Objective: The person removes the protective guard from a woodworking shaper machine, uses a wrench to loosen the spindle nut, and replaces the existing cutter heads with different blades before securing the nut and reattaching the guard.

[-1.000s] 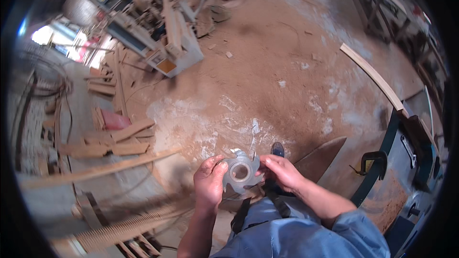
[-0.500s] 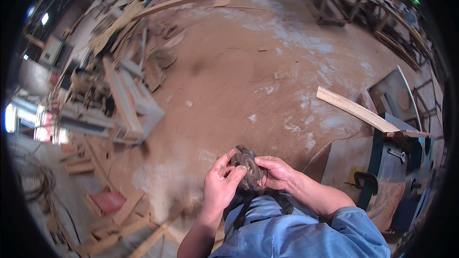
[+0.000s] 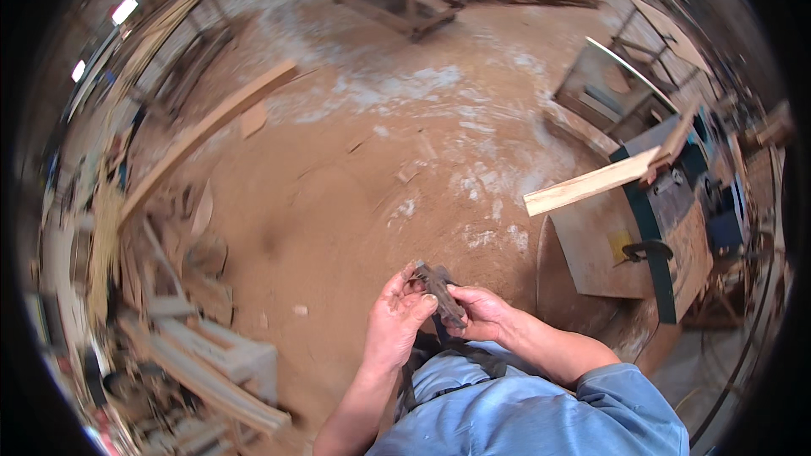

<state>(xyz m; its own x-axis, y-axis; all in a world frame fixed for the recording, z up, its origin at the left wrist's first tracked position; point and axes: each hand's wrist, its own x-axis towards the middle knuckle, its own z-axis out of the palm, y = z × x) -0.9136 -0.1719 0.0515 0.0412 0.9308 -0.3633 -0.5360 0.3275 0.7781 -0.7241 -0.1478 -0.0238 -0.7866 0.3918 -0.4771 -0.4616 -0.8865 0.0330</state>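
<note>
A dark, stained metal cutter head (image 3: pixel 440 294) is held in front of my body, tilted so that mostly its edge shows. My left hand (image 3: pixel 396 312) grips it from the left, thumb on its near face and fingers curled behind. From the right, my right hand (image 3: pixel 480 311) closes on its other side, with the thumb toward its upper part. The fingertips behind the cutter head are partly hidden.
At right stands a machine table (image 3: pixel 591 245) with a pale wooden board (image 3: pixel 591 181) jutting from it and a dark clamp (image 3: pixel 649 250) at its edge. Timber frames (image 3: pixel 211 355) lie at lower left. A long beam (image 3: pixel 211 131) rests on the dusty floor (image 3: pixel 338 194).
The view has swung right, bringing the machine nearer the middle. Between my hands the cutter head has turned from showing its round face and central hole to nearly edge-on.
</note>
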